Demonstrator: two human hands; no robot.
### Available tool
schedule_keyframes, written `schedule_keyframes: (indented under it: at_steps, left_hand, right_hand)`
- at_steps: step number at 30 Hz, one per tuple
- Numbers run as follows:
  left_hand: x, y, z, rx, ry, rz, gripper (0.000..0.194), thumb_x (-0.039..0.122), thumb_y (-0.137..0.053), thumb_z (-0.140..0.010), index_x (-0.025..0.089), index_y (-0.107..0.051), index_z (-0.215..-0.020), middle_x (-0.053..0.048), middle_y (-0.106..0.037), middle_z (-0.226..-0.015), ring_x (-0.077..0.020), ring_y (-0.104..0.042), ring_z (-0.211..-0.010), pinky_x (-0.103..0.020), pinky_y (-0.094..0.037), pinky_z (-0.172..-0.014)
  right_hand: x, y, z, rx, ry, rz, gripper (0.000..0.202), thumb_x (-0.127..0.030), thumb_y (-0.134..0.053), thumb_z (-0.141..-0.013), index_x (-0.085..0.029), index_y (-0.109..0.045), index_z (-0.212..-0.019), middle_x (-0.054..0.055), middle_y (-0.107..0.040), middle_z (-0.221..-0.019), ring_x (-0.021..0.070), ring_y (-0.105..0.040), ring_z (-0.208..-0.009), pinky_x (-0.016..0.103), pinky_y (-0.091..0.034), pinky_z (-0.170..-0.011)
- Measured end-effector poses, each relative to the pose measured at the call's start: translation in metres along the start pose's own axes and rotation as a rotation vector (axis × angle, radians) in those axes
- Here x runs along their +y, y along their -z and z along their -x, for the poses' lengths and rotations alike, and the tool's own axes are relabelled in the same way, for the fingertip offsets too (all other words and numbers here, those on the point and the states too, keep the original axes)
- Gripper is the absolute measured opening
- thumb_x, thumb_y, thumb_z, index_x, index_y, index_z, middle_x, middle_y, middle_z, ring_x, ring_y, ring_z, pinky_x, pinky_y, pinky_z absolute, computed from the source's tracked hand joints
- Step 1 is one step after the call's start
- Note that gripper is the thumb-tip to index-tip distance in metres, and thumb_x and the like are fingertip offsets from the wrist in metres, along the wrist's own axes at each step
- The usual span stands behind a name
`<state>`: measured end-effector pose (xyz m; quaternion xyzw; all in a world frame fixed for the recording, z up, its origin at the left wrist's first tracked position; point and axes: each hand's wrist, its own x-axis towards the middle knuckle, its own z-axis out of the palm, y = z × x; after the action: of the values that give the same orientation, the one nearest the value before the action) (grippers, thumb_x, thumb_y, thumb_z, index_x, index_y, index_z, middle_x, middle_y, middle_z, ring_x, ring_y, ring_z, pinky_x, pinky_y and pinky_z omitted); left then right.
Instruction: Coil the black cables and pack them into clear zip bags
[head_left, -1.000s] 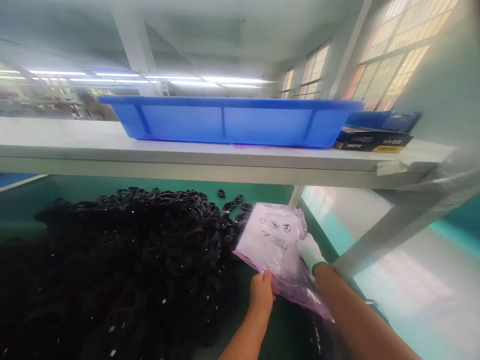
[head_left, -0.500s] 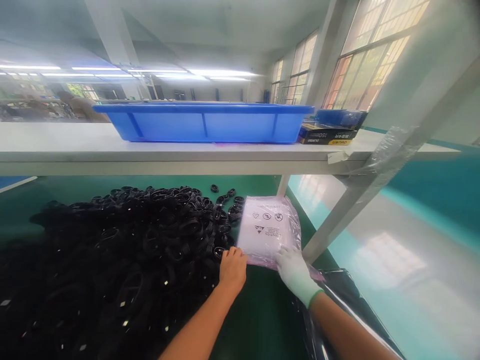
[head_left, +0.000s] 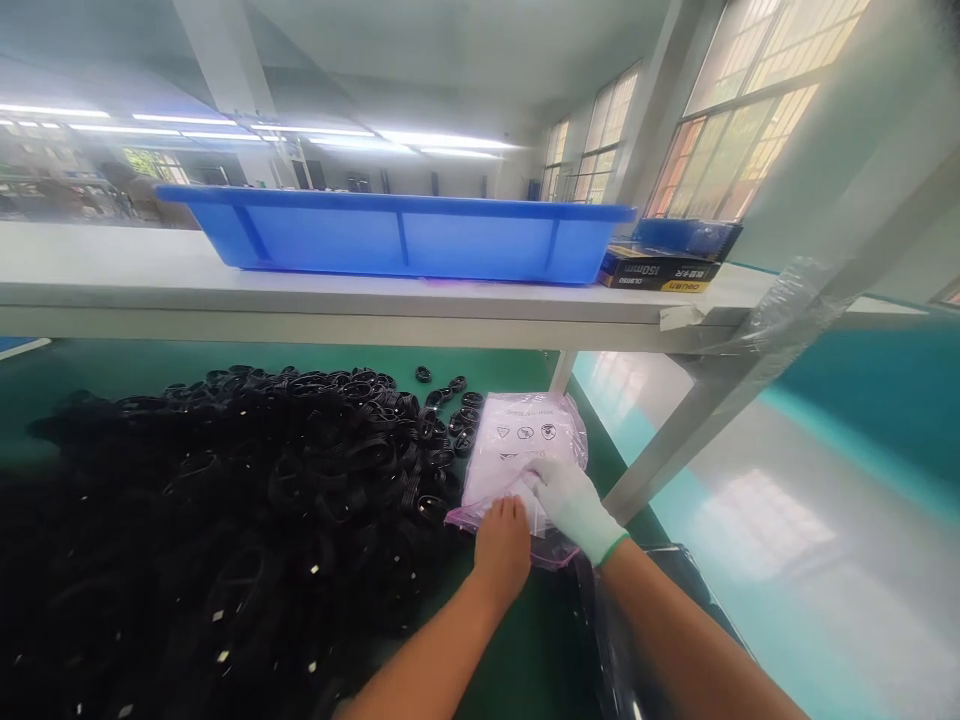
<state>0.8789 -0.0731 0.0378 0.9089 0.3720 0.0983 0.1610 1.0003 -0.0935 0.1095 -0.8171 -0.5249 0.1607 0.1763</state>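
A stack of pinkish clear plastic bags with printed warning symbols lies flat on the green work surface. At its near edge my bare left hand has its fingers curled on the film of the top bag. My right hand, in a white glove with a green cuff, pinches the same bag a little further in, and the film is wrinkled there. The fingertips of both hands are partly hidden by film and glove. Left of the bags spreads a large heap of coiled black cables.
Above the work surface runs a white shelf with a blue plastic bin and a black caliper box. A slanting white post stands right of the bags. Black plastic sheeting lies near my right forearm.
My left hand has moved right and nearer, onto the bag's near edge. My right hand has shifted slightly up and left, and the bag's near edge is now lifted and creased.
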Motion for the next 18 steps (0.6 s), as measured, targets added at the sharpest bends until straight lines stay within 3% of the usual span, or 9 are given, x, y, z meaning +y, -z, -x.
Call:
schedule_keyframes:
  at_steps: [3,4,5,6,8,10,11,14,18]
  left_hand:
    - [-0.009,-0.013,-0.020,0.005,0.113,-0.004,0.028,0.002,-0.041,-0.078,0.009,-0.064,-0.092,-0.016,-0.064,-0.095,-0.0270,-0.057,-0.097,-0.040,-0.041,-0.085]
    - [-0.013,-0.013,-0.025,0.011,0.140,0.002,0.027,0.003,-0.040,-0.079,0.009,-0.065,-0.087,-0.016,-0.065,-0.090,-0.0267,-0.059,-0.092,-0.039,-0.043,-0.082]
    - [-0.017,-0.011,-0.027,0.022,0.161,0.011,0.026,0.006,-0.040,-0.080,0.010,-0.066,-0.085,-0.015,-0.065,-0.088,-0.0261,-0.060,-0.090,-0.038,-0.043,-0.080]
    - [-0.019,-0.008,-0.027,0.040,0.179,0.022,0.026,0.009,-0.040,-0.082,0.011,-0.066,-0.086,-0.014,-0.065,-0.088,-0.0254,-0.060,-0.089,-0.037,-0.044,-0.080]
    - [-0.020,0.000,-0.019,0.085,0.209,0.047,0.026,0.016,-0.039,-0.086,0.014,-0.065,-0.090,-0.012,-0.066,-0.090,-0.0240,-0.060,-0.090,-0.034,-0.044,-0.080]
    - [-0.016,0.006,-0.001,0.128,0.222,0.070,0.029,0.022,-0.036,-0.088,0.017,-0.064,-0.091,-0.009,-0.066,-0.090,-0.0214,-0.060,-0.089,-0.031,-0.044,-0.079]
    - [-0.013,0.008,0.010,0.159,0.211,0.108,0.029,0.023,-0.035,-0.089,0.018,-0.063,-0.089,-0.008,-0.066,-0.089,-0.0200,-0.060,-0.088,-0.029,-0.044,-0.078]
    - [-0.010,0.011,0.042,0.319,0.153,0.386,0.026,0.027,-0.037,-0.088,0.022,-0.062,-0.083,-0.005,-0.066,-0.086,-0.0178,-0.061,-0.083,-0.025,-0.044,-0.076]
    - [-0.017,0.025,0.065,0.574,0.303,0.792,0.026,0.043,-0.046,-0.083,0.023,-0.063,-0.081,-0.004,-0.067,-0.088,-0.0205,-0.061,-0.082,-0.027,-0.047,-0.076]
  right_hand:
    - [-0.006,-0.002,0.036,0.076,0.036,0.044,0.035,-0.023,-0.045,-0.082,-0.020,-0.056,-0.115,0.010,-0.056,-0.120,0.0275,-0.046,-0.113,0.038,-0.032,-0.093]
    - [-0.005,-0.009,0.049,0.083,0.042,0.047,0.032,-0.025,-0.038,-0.085,-0.021,-0.058,-0.110,0.009,-0.059,-0.115,0.0260,-0.048,-0.110,0.037,-0.033,-0.092]
    - [-0.004,-0.019,0.062,0.042,0.043,0.040,0.031,-0.028,-0.036,-0.086,-0.022,-0.063,-0.099,0.008,-0.064,-0.101,0.0247,-0.054,-0.098,0.036,-0.038,-0.086]
    - [-0.001,-0.032,0.072,-0.107,0.061,0.003,0.030,-0.030,-0.038,-0.084,-0.022,-0.065,-0.095,0.007,-0.066,-0.094,0.0242,-0.058,-0.091,0.034,-0.042,-0.079]
    - [0.008,-0.063,0.082,-0.190,0.060,-0.009,0.033,-0.024,-0.051,-0.073,-0.023,-0.064,-0.104,0.009,-0.065,-0.105,0.0274,-0.058,-0.096,0.036,-0.043,-0.082]
    - [0.017,-0.095,0.078,-0.142,0.072,0.005,0.061,-0.021,-0.058,-0.065,-0.026,-0.049,-0.126,0.010,-0.040,-0.139,0.0363,-0.035,-0.125,0.047,-0.027,-0.100]
    - [0.020,-0.109,0.072,-0.077,0.066,0.009,0.066,-0.024,-0.061,-0.064,-0.027,-0.046,-0.128,0.010,-0.036,-0.142,0.0385,-0.028,-0.128,0.051,-0.018,-0.103]
    - [0.024,-0.134,0.046,0.025,0.029,-0.036,0.054,-0.026,-0.058,-0.071,-0.023,-0.052,-0.124,0.012,-0.044,-0.136,0.0388,-0.027,-0.129,0.053,-0.008,-0.106]
    - [0.015,-0.137,0.009,0.065,-0.006,-0.140,0.040,-0.031,-0.059,-0.076,-0.018,-0.059,-0.114,0.014,-0.054,-0.123,0.0343,-0.037,-0.124,0.048,-0.024,-0.104]
